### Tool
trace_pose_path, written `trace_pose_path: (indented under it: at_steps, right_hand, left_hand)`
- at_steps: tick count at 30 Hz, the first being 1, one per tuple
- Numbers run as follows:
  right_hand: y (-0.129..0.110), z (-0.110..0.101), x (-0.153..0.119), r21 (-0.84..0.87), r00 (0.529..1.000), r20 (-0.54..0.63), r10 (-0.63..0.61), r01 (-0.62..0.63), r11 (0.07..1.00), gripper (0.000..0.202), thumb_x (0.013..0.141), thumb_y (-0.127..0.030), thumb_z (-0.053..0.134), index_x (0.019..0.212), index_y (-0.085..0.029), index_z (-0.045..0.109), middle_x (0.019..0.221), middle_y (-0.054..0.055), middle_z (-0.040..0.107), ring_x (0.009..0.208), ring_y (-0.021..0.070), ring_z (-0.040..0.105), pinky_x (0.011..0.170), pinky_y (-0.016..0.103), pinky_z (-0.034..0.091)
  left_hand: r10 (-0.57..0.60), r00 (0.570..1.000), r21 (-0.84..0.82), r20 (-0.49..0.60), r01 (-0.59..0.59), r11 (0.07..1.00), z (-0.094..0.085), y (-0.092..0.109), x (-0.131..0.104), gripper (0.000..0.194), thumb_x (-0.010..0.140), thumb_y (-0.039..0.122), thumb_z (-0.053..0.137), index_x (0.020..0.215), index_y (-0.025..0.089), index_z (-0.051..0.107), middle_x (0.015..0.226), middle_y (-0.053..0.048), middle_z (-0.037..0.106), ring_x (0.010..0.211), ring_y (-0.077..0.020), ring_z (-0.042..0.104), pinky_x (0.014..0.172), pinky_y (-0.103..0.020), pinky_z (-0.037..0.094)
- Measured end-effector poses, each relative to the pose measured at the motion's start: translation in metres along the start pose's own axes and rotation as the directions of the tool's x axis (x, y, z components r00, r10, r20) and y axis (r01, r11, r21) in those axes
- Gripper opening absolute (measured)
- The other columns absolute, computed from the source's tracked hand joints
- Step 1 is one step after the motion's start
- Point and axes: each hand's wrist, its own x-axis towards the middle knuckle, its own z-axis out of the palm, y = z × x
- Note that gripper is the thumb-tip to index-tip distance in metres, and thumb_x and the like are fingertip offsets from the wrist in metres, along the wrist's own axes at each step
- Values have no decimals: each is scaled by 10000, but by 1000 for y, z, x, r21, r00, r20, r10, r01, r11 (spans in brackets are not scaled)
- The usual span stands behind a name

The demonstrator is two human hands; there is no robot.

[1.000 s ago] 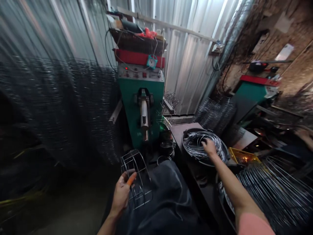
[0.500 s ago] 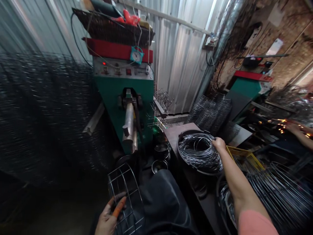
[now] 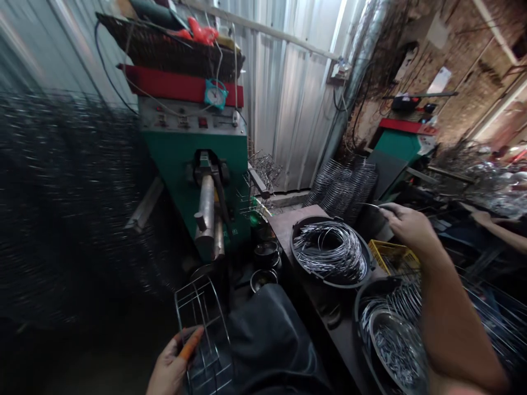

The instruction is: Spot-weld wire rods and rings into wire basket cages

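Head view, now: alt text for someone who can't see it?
A person's left hand holds a cage-like wire frame; the right hand, to the right of a round black tray of curved wires, holds a thin wire. Ahead stands a red-topped green machine, with a similar machine farther right.

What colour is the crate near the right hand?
The crate is yellow, showing best in the head view.

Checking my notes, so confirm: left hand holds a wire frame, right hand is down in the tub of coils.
Wrong on the right hand: the head view shows it outside the tub, holding a wire. The left hand holds a wire frame.
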Motion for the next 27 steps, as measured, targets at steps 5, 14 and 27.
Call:
trace_pose_path:
  at_steps: [5, 14, 27]
  right_hand:
    - [-62, -44, -51, 315, 942, 33, -335, 309, 897, 306, 813, -427, 466, 922, -217, 661, 855, 80, 676, 784, 241, 605, 707, 328, 461]
    - [-164, 122, -112, 852, 689, 284, -667, 137, 505, 338, 761, -492, 539, 886, -207, 672, 895, 58, 668, 887, 228, 595, 847, 361, 451]
    - [-161, 205, -169, 872, 739, 374, -561, -74, 483, 306, 805, -437, 498, 923, -183, 621, 763, 25, 592, 730, 169, 545, 709, 287, 444]
  left_hand:
    - [96, 995, -100, 30, -93, 991, 2, 16, 11, 499, 352, 347, 820, 779, 163, 637, 623, 22, 584, 521, -82, 504, 449, -176, 391]
    - [137, 957, -374, 256, -33, 927, -11, 42, 10, 569, 709, 649, 485, 818, 118, 656, 738, -42, 562, 533, -83, 488, 391, -181, 326]
    - [280, 957, -281, 68, -251, 926, -9, 3, -2, 381, 550, 368, 769, 816, 151, 603, 529, 76, 464, 360, -22, 347, 336, -167, 261]
